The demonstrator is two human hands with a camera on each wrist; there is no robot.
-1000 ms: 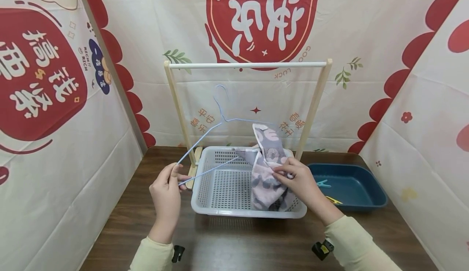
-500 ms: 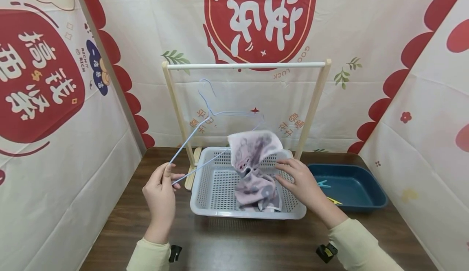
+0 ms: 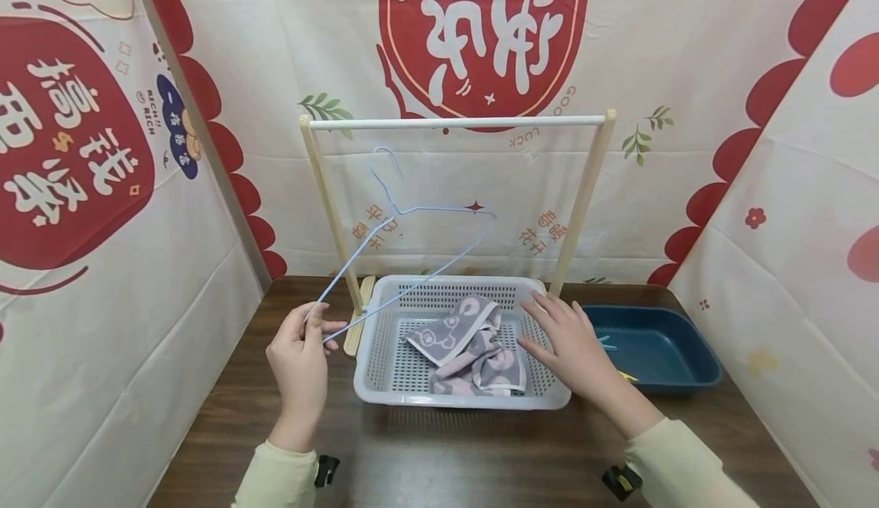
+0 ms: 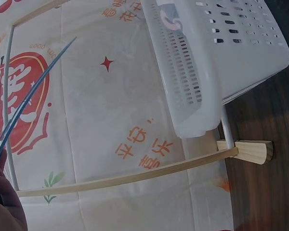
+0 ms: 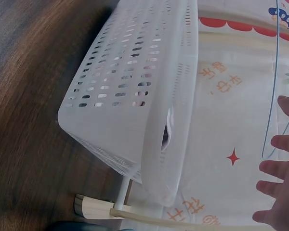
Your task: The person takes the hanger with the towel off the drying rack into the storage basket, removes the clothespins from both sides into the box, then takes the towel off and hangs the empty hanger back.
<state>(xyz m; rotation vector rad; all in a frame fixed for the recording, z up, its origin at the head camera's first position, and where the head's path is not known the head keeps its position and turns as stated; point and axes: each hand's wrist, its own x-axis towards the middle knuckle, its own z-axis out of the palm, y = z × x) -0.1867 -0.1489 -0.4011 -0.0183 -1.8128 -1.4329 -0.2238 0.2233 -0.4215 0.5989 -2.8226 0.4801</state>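
My left hand (image 3: 300,359) pinches one end of a thin blue wire clothes hanger (image 3: 394,213), whose hook points up in front of the rack. The same hanger (image 4: 36,86) shows edge-on in the left wrist view. A grey and pink patterned towel (image 3: 474,352) lies crumpled in the white perforated basket (image 3: 371,395), off the hanger. Over the basket's right side, my right hand (image 3: 573,344) is held with fingers spread and touches nothing visible. In the right wrist view, spread fingers (image 5: 274,168) appear beside the hanger's wire.
A wooden rack with a white bar (image 3: 453,122) stands behind the basket. On the right sits a dark blue tray (image 3: 676,386) with a light blue clothespin (image 3: 606,342) and a yellow clothespin (image 3: 628,376). Printed cloth walls (image 3: 226,325) surround the brown table (image 3: 426,462).
The towel has left my right hand and the hanger, dropping into the basket. My right fingers have spread apart. The left hand moved slightly left with the hanger.
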